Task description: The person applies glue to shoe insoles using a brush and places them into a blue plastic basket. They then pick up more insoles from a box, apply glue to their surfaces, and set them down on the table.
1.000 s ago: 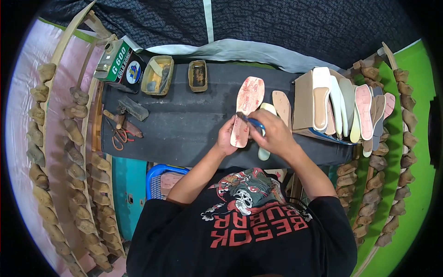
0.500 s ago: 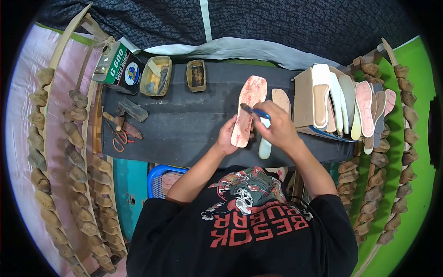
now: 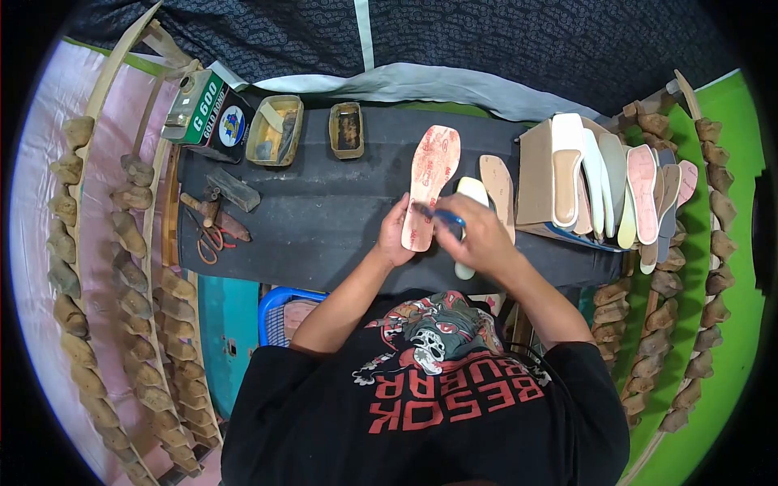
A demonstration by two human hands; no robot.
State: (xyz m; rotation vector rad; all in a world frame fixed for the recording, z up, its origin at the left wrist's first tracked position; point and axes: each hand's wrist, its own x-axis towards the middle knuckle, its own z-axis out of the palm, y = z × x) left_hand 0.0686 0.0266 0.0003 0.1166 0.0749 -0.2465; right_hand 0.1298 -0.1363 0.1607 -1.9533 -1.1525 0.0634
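My left hand (image 3: 395, 236) holds a pinkish insole (image 3: 436, 158) with red print by its lower left edge, toe end pointing away from me. Closed round a blue-handled brush (image 3: 450, 217), my right hand (image 3: 485, 239) is over the lower half of that insole; the dark brush tip is at its surface. Beside my right hand, a pale cream insole (image 3: 472, 190) lies partly hidden under it. A beige insole (image 3: 496, 182) rests just to the right of that one.
A box (image 3: 535, 170) packed with insoles stands at the right. Two trays, one larger (image 3: 297, 138) and one smaller (image 3: 332, 134), a green can (image 3: 198, 113), a hammer (image 3: 210, 209) and scissors (image 3: 209, 245) are at the left. Racks of wooden lasts flank the table.
The brush and my right hand have moved down toward the near end of the insole. The held insole has shifted slightly left and away from me, uncovering more of the cream insole.
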